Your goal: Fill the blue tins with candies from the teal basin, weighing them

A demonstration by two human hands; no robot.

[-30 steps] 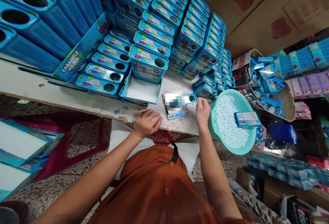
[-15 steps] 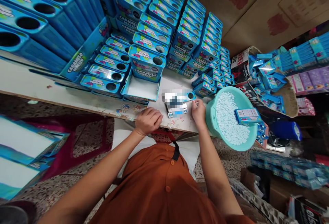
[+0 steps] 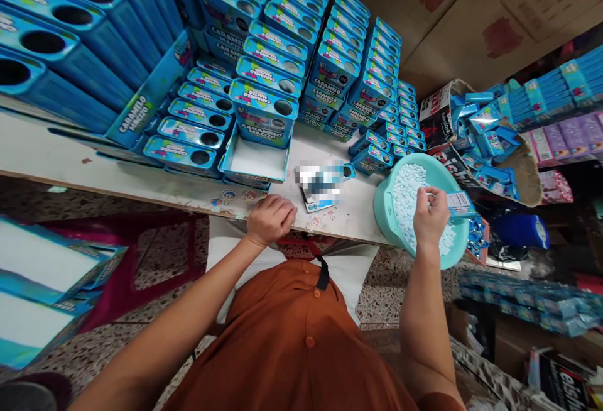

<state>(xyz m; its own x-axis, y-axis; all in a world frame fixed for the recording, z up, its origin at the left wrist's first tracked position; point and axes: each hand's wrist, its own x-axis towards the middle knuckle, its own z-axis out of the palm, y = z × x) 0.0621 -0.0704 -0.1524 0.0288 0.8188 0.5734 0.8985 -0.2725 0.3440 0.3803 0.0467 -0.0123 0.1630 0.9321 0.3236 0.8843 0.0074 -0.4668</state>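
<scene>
My right hand (image 3: 431,216) seems to pick at pale bits (image 3: 407,191) in the tub (image 3: 385,213); next needs a light pinch. My left hand (image 3: 272,219) curls by the surface (image 3: 360,215). I can't tell what either grip holds.

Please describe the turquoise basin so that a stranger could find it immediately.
Follow the front edge of the white table rightward. There, beside an open carton, the right hand is over a turquoise basin. Unlike the blue packs beside it, it is round and holds loose, pale pellets.
</scene>
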